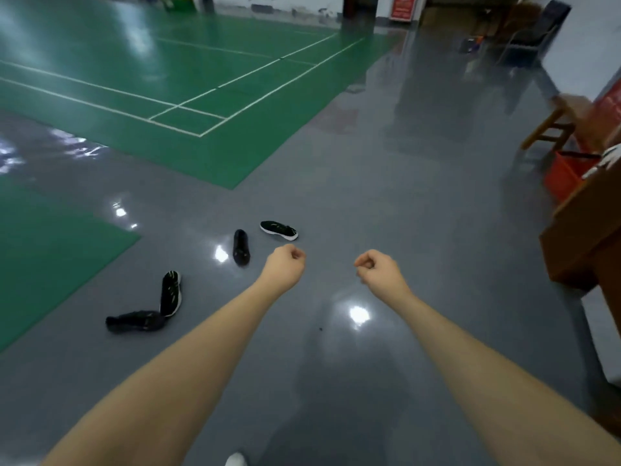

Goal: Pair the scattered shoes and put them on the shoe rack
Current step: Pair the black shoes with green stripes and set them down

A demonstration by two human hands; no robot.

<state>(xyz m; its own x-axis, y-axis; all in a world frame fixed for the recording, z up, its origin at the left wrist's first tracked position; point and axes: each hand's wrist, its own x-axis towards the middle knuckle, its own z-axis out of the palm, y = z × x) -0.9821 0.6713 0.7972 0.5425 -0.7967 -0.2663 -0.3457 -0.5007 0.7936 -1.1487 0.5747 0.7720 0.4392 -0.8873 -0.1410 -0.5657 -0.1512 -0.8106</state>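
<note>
Blk shoes [241, 247], one w/ white sole [279, 230]; grey floor [369, 196]; green court [168, 79]; orange basket [564, 176]

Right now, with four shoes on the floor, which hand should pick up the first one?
Left, probably. All four shoes lie left of centre, and the left hand hovers beside the all-black shoe and the white-soled shoe. The right hand is further off; both are curled and hold nothing.

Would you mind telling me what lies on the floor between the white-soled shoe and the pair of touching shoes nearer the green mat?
In the head view, one all-black shoe lies on the grey floor between the white-soled shoe and the touching shoes.
</note>
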